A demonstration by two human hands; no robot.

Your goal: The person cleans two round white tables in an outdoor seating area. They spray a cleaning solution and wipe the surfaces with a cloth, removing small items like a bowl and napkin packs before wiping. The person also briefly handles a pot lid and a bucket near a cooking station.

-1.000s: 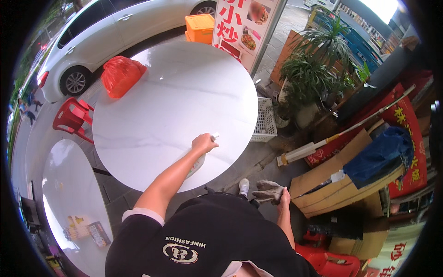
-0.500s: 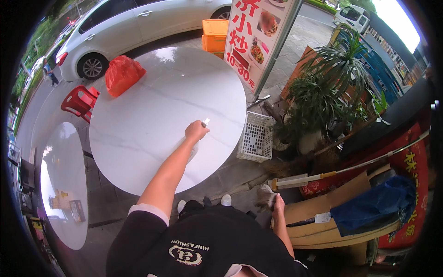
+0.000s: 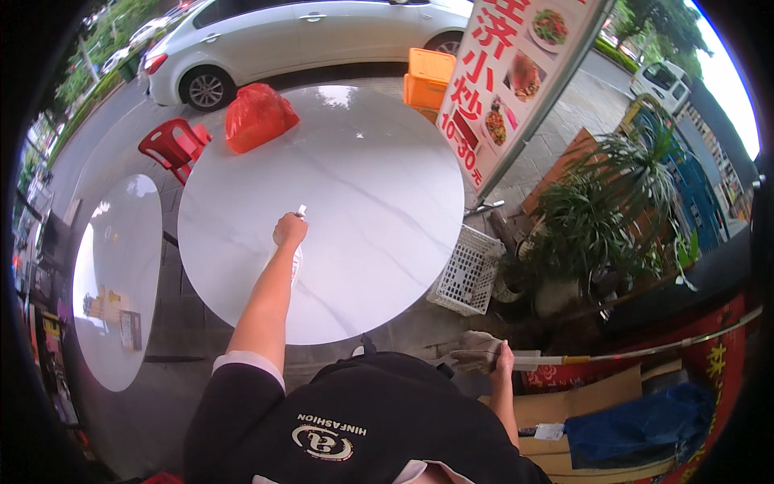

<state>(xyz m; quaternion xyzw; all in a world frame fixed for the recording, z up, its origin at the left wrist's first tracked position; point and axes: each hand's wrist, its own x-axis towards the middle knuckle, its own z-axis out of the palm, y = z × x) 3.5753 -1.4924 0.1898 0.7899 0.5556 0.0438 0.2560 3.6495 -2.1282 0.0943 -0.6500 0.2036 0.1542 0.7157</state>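
Your left hand (image 3: pixel 289 230) is closed in a fist round a white spray bottle (image 3: pixel 297 256); the nozzle pokes out above the knuckles and the body hangs below the hand. Hand and bottle sit over the near-middle of the round white table (image 3: pixel 379 185); can't tell if the bottle touches the top. Your right hand (image 3: pixel 503 356) is down by your hip, fingers curled round a grey cloth (image 3: pixel 474 352), well off the table and right by the end of a long pole (image 3: pixel 645 351).

Counts: two hands, one bottle, one cloth. Two white tables: the round one and an oval one (image 3: pixel 113 274) to your left, with some small items on it, too small to tell. One red bag (image 3: pixel 256 117) on the far edge of the round table. One red chair (image 3: pixel 173 145) beside it. One orange crate (image 3: pixel 430 78) past the far side, one white basket (image 3: pixel 470 273) on the ground at the right edge. One sign (image 3: pixel 516 73), one car (image 3: pixel 298 36), one potted plant (image 3: pixel 588 230).
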